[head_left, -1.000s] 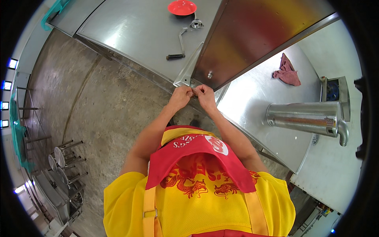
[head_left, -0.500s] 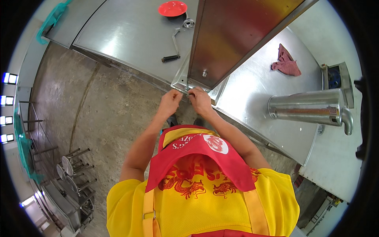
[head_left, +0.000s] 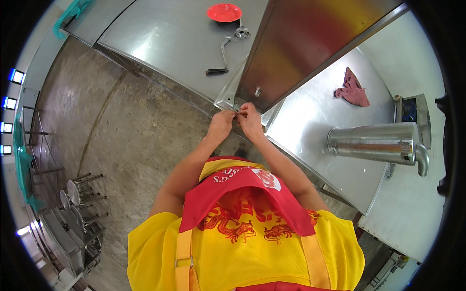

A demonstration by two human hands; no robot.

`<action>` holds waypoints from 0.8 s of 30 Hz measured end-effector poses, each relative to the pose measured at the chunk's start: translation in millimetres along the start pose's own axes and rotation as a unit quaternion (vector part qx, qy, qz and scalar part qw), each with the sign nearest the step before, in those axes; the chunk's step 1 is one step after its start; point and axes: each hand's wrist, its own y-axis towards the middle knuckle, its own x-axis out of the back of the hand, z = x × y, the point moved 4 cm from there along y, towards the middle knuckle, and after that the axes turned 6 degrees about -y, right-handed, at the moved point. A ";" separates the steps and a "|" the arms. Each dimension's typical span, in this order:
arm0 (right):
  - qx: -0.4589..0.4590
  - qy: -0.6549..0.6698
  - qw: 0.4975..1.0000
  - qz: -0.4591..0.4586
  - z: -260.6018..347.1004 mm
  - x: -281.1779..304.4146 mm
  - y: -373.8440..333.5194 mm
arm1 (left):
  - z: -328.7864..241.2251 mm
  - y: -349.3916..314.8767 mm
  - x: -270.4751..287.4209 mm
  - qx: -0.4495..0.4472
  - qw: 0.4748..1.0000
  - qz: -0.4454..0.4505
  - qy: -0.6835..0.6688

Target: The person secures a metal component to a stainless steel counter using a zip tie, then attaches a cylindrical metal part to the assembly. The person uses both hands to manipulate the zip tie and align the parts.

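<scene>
Metal panel (head_left: 310, 53), hands (head_left: 222, 123) (head_left: 250, 120) together near its corner, apart just before

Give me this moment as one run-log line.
Hands: left hand, right hand, fingertips close together near metal panel | Held: too small to tell | Steel table: red bowl, black-handled crank

On the table (head_left: 160, 39), left of the panel (head_left: 310, 48), we see a crank (head_left: 217, 72), with a ring (head_left: 241, 32) beyond it and a bowl (head_left: 224, 13) farther still. Right of the panel we find a cloth (head_left: 353, 89), with a canister (head_left: 371, 142) nearer to us. Our left hand (head_left: 222, 125) and right hand (head_left: 250, 120) meet beside the panel's near end; stools (head_left: 73, 193) are on the floor (head_left: 131, 126) to our left.
</scene>
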 end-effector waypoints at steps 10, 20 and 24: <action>-0.083 0.065 0.994 -0.021 16.1 0.7 -1.3 | 7.9 -3.2 18.3 0.337 0.886 0.162 -0.274; 0.044 -0.035 0.998 -0.042 3.4 -1.9 1.7 | 4.0 17.7 11.1 0.325 0.681 -0.028 -0.655; 0.043 -0.062 0.996 -0.049 15.9 16.1 -23.2 | 36.8 -39.7 -10.8 0.318 0.656 0.052 -0.682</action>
